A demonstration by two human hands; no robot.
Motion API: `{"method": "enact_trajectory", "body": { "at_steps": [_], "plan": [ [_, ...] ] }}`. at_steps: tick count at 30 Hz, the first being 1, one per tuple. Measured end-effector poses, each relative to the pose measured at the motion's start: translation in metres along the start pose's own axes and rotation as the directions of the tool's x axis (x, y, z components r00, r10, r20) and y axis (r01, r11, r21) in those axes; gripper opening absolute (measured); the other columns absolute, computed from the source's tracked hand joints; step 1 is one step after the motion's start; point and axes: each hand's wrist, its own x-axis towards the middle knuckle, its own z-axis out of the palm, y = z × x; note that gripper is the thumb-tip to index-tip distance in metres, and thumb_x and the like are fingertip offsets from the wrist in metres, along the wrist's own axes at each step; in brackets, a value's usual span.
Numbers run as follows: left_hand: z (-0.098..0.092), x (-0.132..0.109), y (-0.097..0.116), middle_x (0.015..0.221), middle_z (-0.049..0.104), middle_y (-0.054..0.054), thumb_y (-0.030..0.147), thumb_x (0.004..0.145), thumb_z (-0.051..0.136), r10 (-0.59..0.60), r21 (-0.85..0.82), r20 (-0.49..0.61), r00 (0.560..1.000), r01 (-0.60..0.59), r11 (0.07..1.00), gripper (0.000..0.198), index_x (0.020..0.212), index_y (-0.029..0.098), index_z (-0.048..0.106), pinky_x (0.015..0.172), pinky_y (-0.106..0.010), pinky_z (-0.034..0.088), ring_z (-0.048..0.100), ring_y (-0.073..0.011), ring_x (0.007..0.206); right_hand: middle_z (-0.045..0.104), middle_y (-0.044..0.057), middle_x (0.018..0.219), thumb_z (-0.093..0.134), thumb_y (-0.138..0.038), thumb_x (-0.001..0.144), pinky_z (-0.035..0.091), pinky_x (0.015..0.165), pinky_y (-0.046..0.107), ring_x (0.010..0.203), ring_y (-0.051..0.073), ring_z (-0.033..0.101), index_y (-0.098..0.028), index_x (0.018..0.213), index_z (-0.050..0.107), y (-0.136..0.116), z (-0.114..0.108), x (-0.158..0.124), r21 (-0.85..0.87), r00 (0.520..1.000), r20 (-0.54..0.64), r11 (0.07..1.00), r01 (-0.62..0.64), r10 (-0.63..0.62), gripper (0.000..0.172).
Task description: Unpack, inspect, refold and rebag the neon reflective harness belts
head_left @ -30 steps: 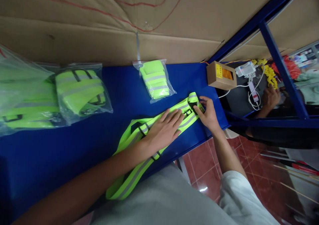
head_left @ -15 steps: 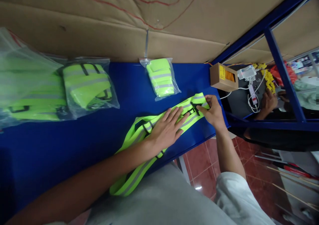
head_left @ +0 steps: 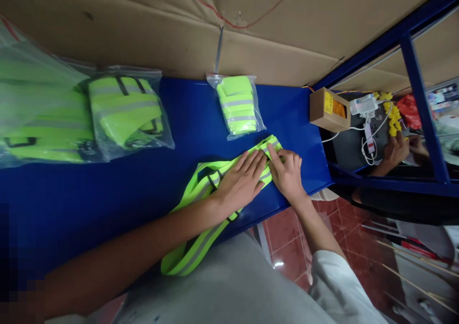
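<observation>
Reflective vest (head_left: 195, 190) lies stretched aslant on the blue table (head_left: 143, 195), its near end hanging off the front edge and its far end doubled back under both hands. At far left, large clear bags of the same neon vests (head_left: 43, 118) are heaped. Beside them lies one bagged vest (head_left: 125, 111), well apart from the work. Farther along, a small bagged vest (head_left: 239, 105) sits just beyond the folded end.

The left hand (head_left: 241, 183) is spread open, palm down on the straps, grasping nothing. The right hand (head_left: 289, 173) lies just beside it with fingers bent over the fold, pressing. Whether its thumb pinches cloth underneath I cannot tell.

To my eye the fold sets best if the flat palm pins the layers while the right fingertips run the crease square to the grey stripe. The black buckle should lie flat, not trapped edgewise. The hanging end could drag the vest toward the table edge, so weight should rest on the left palm.

Right of the table stand a small cardboard box (head_left: 329, 110) and white cables (head_left: 367, 123), where another person's hand (head_left: 396, 149) works.
</observation>
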Motion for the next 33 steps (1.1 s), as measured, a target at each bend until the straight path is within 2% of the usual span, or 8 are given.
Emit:
{"method": "enact_trajectory", "body": {
  "at_steps": [5, 9, 14, 17, 21, 25, 29, 33],
  "plan": [
    [-0.003, -0.004, 0.003, 0.171, 0.027, -0.023, 0.043, 0.11, 0.036, -0.061, -0.005, -0.013, 0.998, 0.061, 0.998, 0.064, 0.161, 0.004, 0.037, 0.133, -0.052, 0.019, 0.026, -0.037, 0.16, 0.059, 0.009, 0.121, 0.043, -0.041, 0.108, 0.043, 0.103, 0.048, 0.115, 0.026, 0.056, -0.034, 0.149, 0.057, 0.008, -0.013, 0.009, 0.251, 0.994, 0.035, 0.962, -0.108, 0.102, 0.044],
    [-0.004, -0.009, 0.006, 0.173, 0.018, -0.021, 0.047, 0.108, 0.04, -0.115, 0.022, 0.022, 0.993, 0.115, 0.993, 0.069, 0.165, 0.009, 0.029, 0.133, -0.057, 0.017, 0.022, -0.0369, 0.162, 0.058, 0.015, 0.136, 0.066, -0.061, 0.093, 0.043, 0.11, 0.053, 0.128, 0.032, 0.055, -0.022, 0.138, 0.06, 0.013, -0.006, 0.02, 0.388, 0.949, 0.032, 0.871, -0.3, 0.313, 0.06],
    [-0.002, -0.018, 0.009, 0.174, 0.011, -0.017, 0.048, 0.107, 0.042, -0.144, 0.022, 0.036, 0.989, 0.144, 0.989, 0.076, 0.167, 0.007, 0.019, 0.134, -0.057, 0.013, 0.012, -0.0319, 0.164, 0.072, 0.01, 0.113, 0.079, -0.061, 0.081, 0.057, 0.088, 0.043, 0.1, 0.028, 0.07, -0.022, 0.119, 0.058, 0.011, -0.006, 0.025, 0.552, 0.89, 0.221, 0.701, -0.452, 0.399, 0.058],
    [-0.002, -0.019, 0.012, 0.174, 0.008, -0.016, 0.047, 0.107, 0.044, -0.161, 0.032, 0.031, 0.986, 0.16, 0.987, 0.077, 0.167, 0.007, 0.017, 0.135, -0.056, 0.01, 0.01, -0.0304, 0.165, 0.074, 0.007, 0.11, 0.083, -0.053, 0.079, 0.057, 0.083, 0.038, 0.097, 0.025, 0.072, -0.024, 0.117, 0.055, 0.011, -0.013, 0.028, 0.627, 0.888, 0.212, 0.64, -0.444, 0.408, 0.055],
    [-0.004, -0.011, 0.011, 0.174, 0.007, -0.017, 0.045, 0.107, 0.045, -0.15, 0.052, 0.034, 0.988, 0.148, 0.988, 0.077, 0.166, 0.004, 0.018, 0.136, -0.055, 0.006, 0.009, -0.0312, 0.165, 0.071, 0.009, 0.112, 0.08, -0.046, 0.084, 0.056, 0.087, 0.042, 0.101, 0.028, 0.069, -0.023, 0.122, 0.056, 0.007, -0.018, 0.034, 0.52, 0.907, 0.023, 0.769, -0.371, 0.421, 0.05],
    [-0.006, -0.002, 0.008, 0.174, 0.011, -0.02, 0.047, 0.107, 0.043, -0.165, 0.027, 0.014, 0.986, 0.165, 0.986, 0.076, 0.166, 0.003, 0.022, 0.135, -0.055, 0.007, 0.012, -0.0344, 0.164, 0.065, 0.014, 0.125, 0.058, -0.041, 0.101, 0.051, 0.099, 0.052, 0.116, 0.034, 0.061, -0.028, 0.145, 0.055, -0.013, -0.01, 0.032, 0.202, 0.937, -0.161, 0.94, -0.275, 0.309, 0.046],
    [-0.007, -0.002, 0.005, 0.171, 0.021, -0.025, 0.046, 0.107, 0.042, -0.156, 0.011, 0.005, 0.988, 0.156, 0.988, 0.074, 0.162, -0.002, 0.03, 0.135, -0.055, 0.01, 0.017, -0.0378, 0.162, 0.06, 0.016, 0.136, 0.04, -0.031, 0.108, 0.047, 0.098, 0.054, 0.112, 0.034, 0.057, -0.036, 0.159, 0.046, -0.034, -0.002, 0.019, 0.003, 0.987, -0.074, 0.99, -0.143, 0.143, 0.051],
    [-0.009, -0.011, 0.006, 0.167, 0.033, -0.026, 0.046, 0.106, 0.042, -0.165, 0.024, 0.007, 0.986, 0.165, 0.986, 0.072, 0.156, -0.006, 0.041, 0.135, -0.055, 0.008, 0.019, -0.0381, 0.162, 0.058, 0.015, 0.139, 0.042, -0.034, 0.108, 0.046, 0.095, 0.051, 0.113, 0.033, 0.056, -0.035, 0.162, 0.041, -0.04, -0.012, 0.013, 0.046, 0.998, 0.062, 0.999, -0.025, 0.022, 0.054]
  ]
}}
